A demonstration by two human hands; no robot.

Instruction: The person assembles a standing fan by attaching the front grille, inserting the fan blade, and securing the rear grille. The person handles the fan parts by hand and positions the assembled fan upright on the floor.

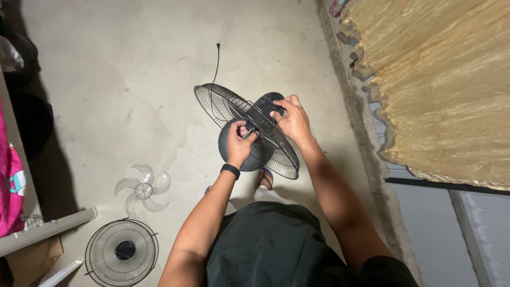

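Note:
I look straight down at a standing fan with a round dark base (229, 149) on a concrete floor. Its black wire rear guard (223, 103) is still on the motor head, tilted. My left hand (240, 142), with a black band on the wrist, is closed on the small part at the centre of the guard. My right hand (291, 118) grips the dark motor housing (267, 101) behind the guard. A black cord (216, 62) trails away from the fan across the floor.
A clear plastic fan blade (142, 190) lies on the floor at the left, and a round wire front guard (121, 253) lies below it. A golden curtain (441, 79) hangs at the right over a wall ledge. White rails and pink cloth are at the left edge.

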